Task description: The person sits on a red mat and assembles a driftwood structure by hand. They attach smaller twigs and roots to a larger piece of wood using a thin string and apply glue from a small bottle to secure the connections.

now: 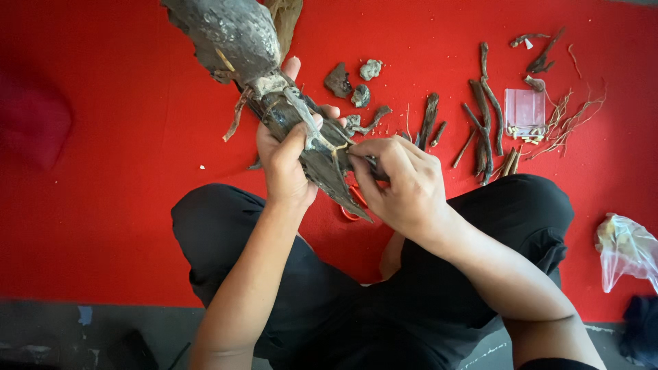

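A long grey-brown piece of driftwood (233, 34) with thin root strands runs from the top of the view down to my lap. My left hand (284, 161) is wrapped around its middle. My right hand (397, 181) is closed on the lower part of the same wood, fingertips pinching at a pale strand near the left thumb. A red-handled tool (353, 205) peeks out under the wood's pointed lower tip. I sit cross-legged in black trousers on a red carpet (103, 205).
Small stones and wood chunks (353, 82) lie past my hands. Several dark twigs and roots (483, 116) lie at the right, beside a small clear plastic box (524, 109) and thin pale rootlets (569, 113). A crumpled plastic bag (627, 250) sits at the far right.
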